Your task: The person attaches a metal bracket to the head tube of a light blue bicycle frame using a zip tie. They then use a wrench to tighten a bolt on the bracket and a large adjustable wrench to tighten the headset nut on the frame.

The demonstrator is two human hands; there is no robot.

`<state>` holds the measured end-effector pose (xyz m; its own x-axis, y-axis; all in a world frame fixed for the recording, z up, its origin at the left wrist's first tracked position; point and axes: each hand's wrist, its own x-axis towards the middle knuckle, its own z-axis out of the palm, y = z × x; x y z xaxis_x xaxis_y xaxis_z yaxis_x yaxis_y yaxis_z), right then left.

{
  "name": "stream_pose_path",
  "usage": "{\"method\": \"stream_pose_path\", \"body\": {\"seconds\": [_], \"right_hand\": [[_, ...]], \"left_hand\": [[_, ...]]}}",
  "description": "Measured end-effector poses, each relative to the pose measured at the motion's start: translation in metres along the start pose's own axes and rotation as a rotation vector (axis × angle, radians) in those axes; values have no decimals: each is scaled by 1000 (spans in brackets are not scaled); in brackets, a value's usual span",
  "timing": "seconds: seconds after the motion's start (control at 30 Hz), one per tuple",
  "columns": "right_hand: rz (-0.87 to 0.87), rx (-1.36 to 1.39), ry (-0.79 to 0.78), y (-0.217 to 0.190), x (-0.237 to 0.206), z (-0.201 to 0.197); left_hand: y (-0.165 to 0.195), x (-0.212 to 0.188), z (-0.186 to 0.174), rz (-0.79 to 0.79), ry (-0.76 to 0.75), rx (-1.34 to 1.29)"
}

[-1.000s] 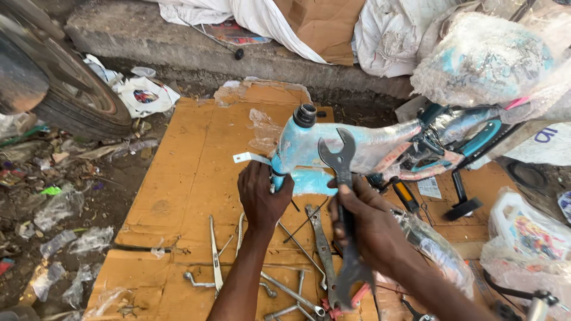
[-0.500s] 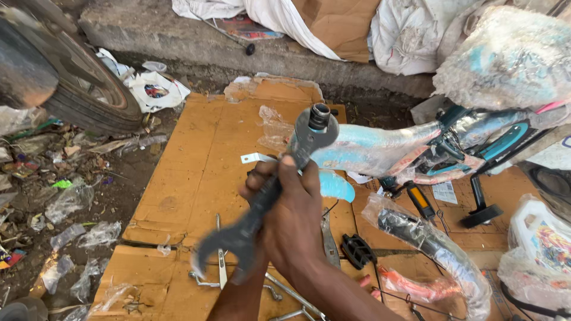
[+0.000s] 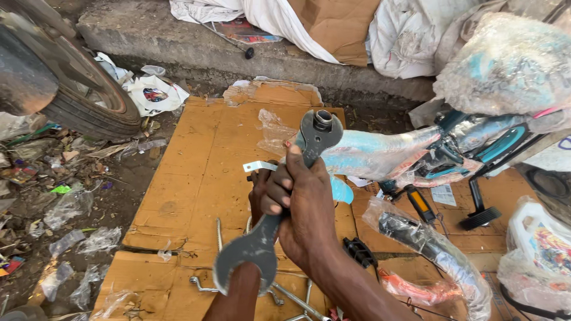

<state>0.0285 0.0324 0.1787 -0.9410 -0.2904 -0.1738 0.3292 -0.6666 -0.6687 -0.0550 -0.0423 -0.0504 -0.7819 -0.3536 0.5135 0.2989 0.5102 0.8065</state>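
The right hand (image 3: 309,208) is gripping the large spanner (image 3: 279,202), its jaw seated on the headset nut (image 3: 323,120) for leverage. The left hand (image 3: 267,193) is clasping the shaft too, steadying the wrapped bicycle frame (image 3: 380,154).

Cardboard sheet (image 3: 196,178) on ground; tyre (image 3: 83,101) left of it; bicycle frame (image 3: 386,151) on its right part; loose spanners (image 3: 297,297) at near edge; kerb (image 3: 178,35) behind.

Flattened cardboard sheet (image 3: 202,178) covers the dirt under me. Left of it lies plastic litter (image 3: 65,208) and a tyre (image 3: 89,101); beyond it runs a concrete kerb (image 3: 178,41), daylit.
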Motion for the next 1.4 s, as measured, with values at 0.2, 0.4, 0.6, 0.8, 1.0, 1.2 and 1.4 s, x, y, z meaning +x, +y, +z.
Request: {"method": "stream_pose_path", "body": {"seconds": [0.2,0.4,0.6,0.8,1.0,1.2,1.4], "right_hand": [[129,-329,18,-26,12,-47],[464,-926,-249,-116,55,-89],[437,-1679,-531,-186,120,-90],[365,-1403,-341,-186,76,-114],[277,-875,-68,-142,13,-104],[133,-332,29,-28,-4,-70],[-73,-119,32,6,3,-8]], "left_hand": [[65,12,-38,230,74,196],[59,17,-34,161,26,135],[52,17,-28,189,46,97],[57,13,-28,282,111,114],[64,15,-29,302,148,132],[50,11,-28,331,122,143],[17,0,15,239,-73,-2089]]}}
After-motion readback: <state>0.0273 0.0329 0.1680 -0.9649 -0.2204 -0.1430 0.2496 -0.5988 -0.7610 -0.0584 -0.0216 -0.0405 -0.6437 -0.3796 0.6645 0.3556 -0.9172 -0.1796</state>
